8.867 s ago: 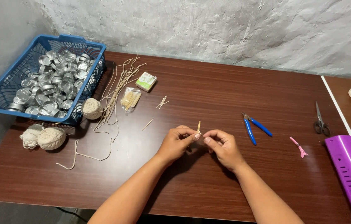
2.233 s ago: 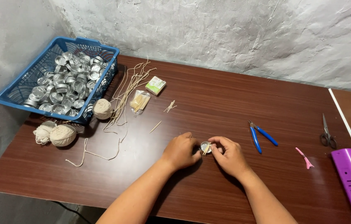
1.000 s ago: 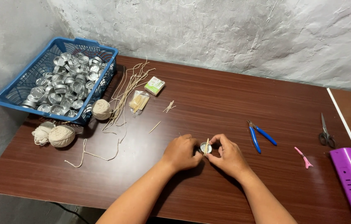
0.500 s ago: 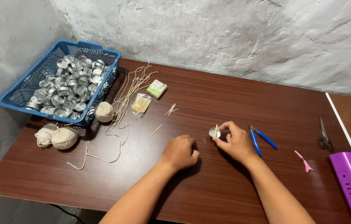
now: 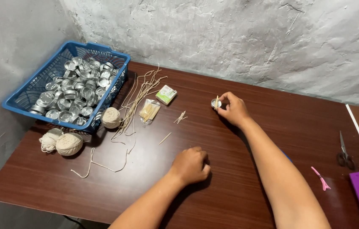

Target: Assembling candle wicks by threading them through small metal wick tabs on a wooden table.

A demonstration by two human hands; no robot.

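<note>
the right hand (image 5: pixel 233 109) is extended toward the far edge of the table (image 5: pixel 247 186), fingertips pinching a small metal cup (image 5: pixel 216 103) with a short wick stick standing in it, the cup resting on the surface. the left hand (image 5: pixel 191 164) lies near the table's middle, curled into a loose fist, holding nothing visible. at the far left corner sits a blue basket (image 5: pixel 22 95) of metal cups, with twine balls (image 5: pixel 69 143) and cut wicks (image 5: pixel 139 95) beside it; scissors (image 5: pixel 343 151) lie near the right edge.

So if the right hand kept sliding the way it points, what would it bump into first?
Probably the small green-and-white box: the right hand, holding a small metal cup, points left toward it, though depth is unclear.
</note>
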